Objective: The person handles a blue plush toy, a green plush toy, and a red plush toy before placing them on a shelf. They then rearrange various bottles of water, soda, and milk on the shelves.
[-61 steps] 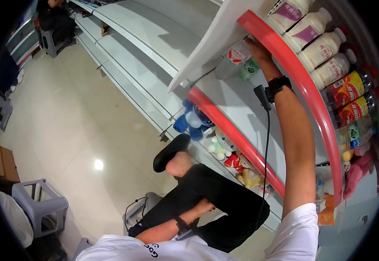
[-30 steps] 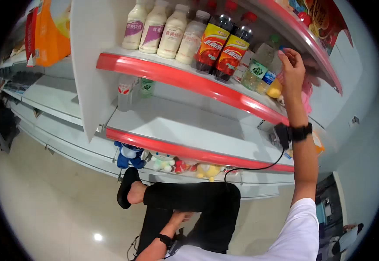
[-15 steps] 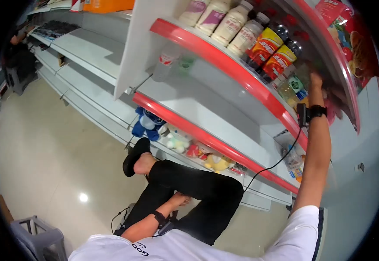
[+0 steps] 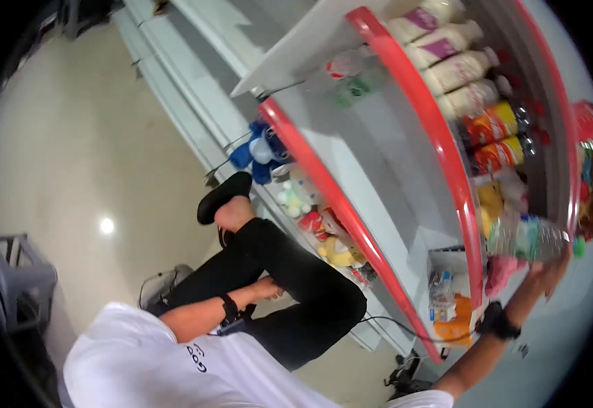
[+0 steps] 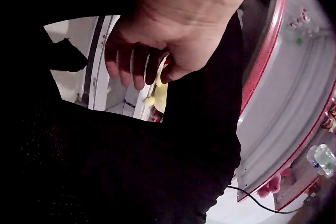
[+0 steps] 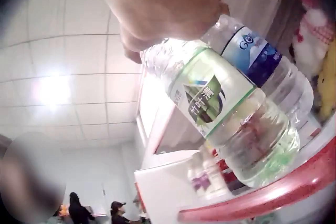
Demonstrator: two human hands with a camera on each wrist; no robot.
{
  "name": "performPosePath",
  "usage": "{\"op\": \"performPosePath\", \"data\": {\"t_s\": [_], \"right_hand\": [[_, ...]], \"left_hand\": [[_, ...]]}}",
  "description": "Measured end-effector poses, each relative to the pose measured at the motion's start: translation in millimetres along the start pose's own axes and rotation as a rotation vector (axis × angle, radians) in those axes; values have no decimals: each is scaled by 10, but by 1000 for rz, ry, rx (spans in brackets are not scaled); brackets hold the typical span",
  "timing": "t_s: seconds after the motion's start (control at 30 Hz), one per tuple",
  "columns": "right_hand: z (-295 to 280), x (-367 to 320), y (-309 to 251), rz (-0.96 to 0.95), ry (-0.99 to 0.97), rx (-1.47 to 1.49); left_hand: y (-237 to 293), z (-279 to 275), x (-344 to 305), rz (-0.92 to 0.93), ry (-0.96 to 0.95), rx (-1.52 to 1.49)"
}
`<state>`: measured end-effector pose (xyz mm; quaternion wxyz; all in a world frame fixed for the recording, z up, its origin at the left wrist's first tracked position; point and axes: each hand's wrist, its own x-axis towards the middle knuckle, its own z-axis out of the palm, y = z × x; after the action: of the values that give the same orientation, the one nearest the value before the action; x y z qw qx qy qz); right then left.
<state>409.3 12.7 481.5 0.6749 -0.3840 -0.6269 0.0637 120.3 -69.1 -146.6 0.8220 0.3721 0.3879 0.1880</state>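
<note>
My right hand [image 4: 551, 272] grips a clear green-labelled bottle [image 4: 524, 238] by its upper part, at the near end of the upper shelf. In the right wrist view the hand [image 6: 168, 8] covers the neck of that bottle [image 6: 215, 92], which is tilted. Close beside it is a blue-labelled bottle [image 6: 252, 50]; whether the hand grips it too, I cannot tell. My left hand [image 4: 266, 289] hangs by the black trousers, its fingers loosely bent and holding nothing, as the left wrist view of the hand [image 5: 157, 45] shows.
White milk bottles [image 4: 442, 44] and red-labelled cola bottles [image 4: 497, 139] stand along the red-edged upper shelf [image 4: 446, 163]. A clear bottle [image 4: 344, 64] and a green-labelled one [image 4: 357, 88] stand below. Plush toys [image 4: 262, 153] sit lower. Yellow [image 4: 490, 204] and pink [image 4: 504, 272] plush lie near the right hand.
My right hand has come from inside the upper shelf towards its near end, bringing the green-labelled bottle out. The head view has turned and shifted. The left hand remains by the legs.
</note>
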Motion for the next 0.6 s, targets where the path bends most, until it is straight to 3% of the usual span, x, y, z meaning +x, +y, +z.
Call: {"op": "performPosePath", "data": {"t_s": [0.03, 0.07, 0.1, 0.13, 0.2, 0.27, 0.33, 0.47, 0.53, 0.6], "right_hand": [[325, -355, -280, -62, -89, -68], [788, -726, -501, -81, 73, -151], [665, -766, -533, 7, -142, 4], [746, -976, -585, 130, -125, 89], [1088, -1431, -504, 232, -581, 273], [1450, -1931, -309, 479, -530, 469], [1901, -2291, -153, 566, -412, 294], [2409, -2439, 494, 600, -555, 367], [2702, -2373, 728, 566, -522, 223], [2873, -2188, 1152, 494, -550, 102]], "left_hand": [[61, -11, -16, -16, -1, 10], [75, 1, -28, -32, -4, 28], [40, 23, -7, -36, 4, 10], [0, 14, 36, -25, -11, 16], [-9, -21, 26, -17, -20, 36], [76, 7, -63, -16, -10, 19], [109, 7, -97, -12, -9, 28], [170, -20, -146, 28, 9, 21], [107, -11, -135, -2, 40, -71], [73, -39, -43, -15, 11, 47]]}}
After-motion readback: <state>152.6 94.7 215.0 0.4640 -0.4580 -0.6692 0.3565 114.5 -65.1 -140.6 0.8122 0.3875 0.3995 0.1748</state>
